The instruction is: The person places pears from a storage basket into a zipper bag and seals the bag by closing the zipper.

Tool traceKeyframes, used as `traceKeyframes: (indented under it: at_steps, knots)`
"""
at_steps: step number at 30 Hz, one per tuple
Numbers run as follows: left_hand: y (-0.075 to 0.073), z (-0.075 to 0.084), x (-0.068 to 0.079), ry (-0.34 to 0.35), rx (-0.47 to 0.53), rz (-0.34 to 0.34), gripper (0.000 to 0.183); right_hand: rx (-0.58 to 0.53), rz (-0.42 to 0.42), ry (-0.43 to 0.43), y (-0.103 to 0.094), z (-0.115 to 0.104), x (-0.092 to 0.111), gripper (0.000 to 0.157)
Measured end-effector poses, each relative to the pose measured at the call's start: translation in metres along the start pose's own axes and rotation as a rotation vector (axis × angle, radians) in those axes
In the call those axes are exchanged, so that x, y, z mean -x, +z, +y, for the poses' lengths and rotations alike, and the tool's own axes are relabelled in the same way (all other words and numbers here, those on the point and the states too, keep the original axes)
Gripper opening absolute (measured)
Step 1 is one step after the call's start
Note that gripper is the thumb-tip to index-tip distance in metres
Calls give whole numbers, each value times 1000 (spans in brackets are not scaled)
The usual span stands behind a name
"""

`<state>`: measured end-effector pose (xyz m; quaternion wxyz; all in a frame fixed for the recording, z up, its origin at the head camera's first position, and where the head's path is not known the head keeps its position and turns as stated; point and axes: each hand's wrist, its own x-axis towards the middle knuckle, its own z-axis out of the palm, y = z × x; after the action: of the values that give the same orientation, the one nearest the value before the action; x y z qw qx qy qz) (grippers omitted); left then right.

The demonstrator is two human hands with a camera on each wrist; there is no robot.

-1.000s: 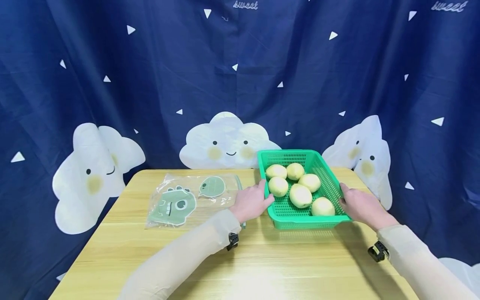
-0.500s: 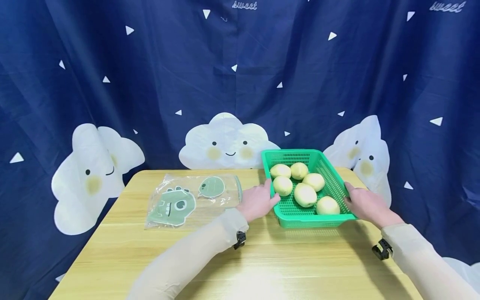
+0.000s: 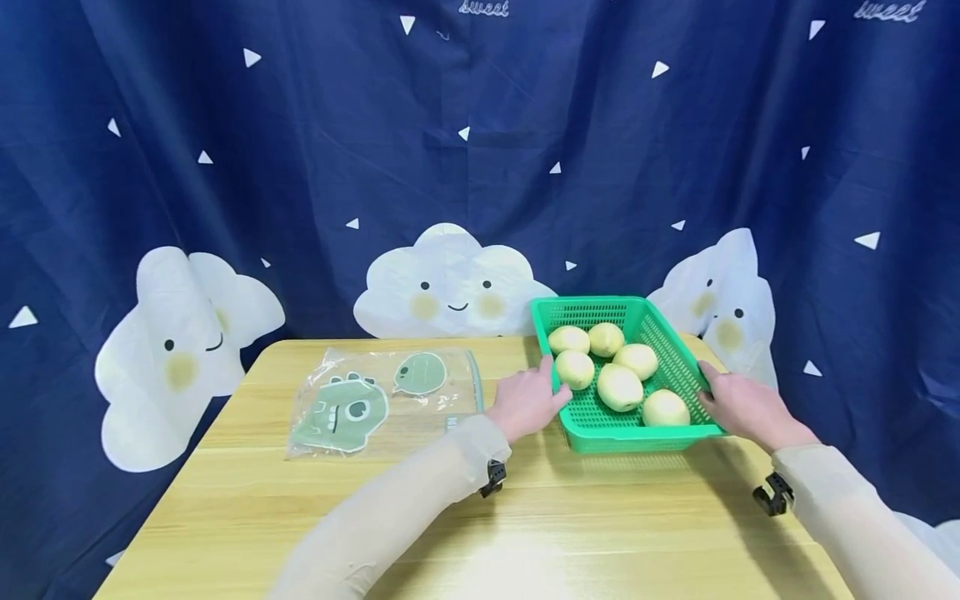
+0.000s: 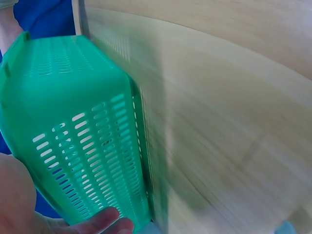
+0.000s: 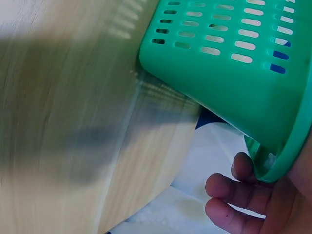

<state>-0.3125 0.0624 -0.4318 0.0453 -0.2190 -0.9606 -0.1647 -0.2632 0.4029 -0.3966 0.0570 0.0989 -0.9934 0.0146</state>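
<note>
Grip: left hand [image 3: 528,402] and right hand [image 3: 750,408] hold the basket [image 3: 630,440] by opposite sides; uneven lifting could roll the fruits [image 3: 620,387].

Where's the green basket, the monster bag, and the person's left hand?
Green basket [image 3: 633,442]: head view, front wall.
Monster bag [image 3: 357,409]: head view, printed monster's eye.
Left hand [image 3: 525,402]: head view, back of hand.

The long sleeves [image 3: 408,502] are pale beige, with a small black device [image 3: 493,477] at each wrist.
</note>
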Motion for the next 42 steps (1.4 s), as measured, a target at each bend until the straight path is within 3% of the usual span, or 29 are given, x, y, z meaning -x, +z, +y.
traceKeyframes:
  at_steps: [13,26,34,42]
  knots:
    - [0,14,-5,2,-12,9,73,7,36,29,-3,13,1,53]
    - [4,28,-6,-1,-25,28,69,14,23,48,-6,25,4,59]
    - [7,26,-7,24,-16,49,69,7,1,66,-4,26,5,63]
    - [5,22,-2,-8,-36,-8,78,-67,-69,109,-6,25,10,69]
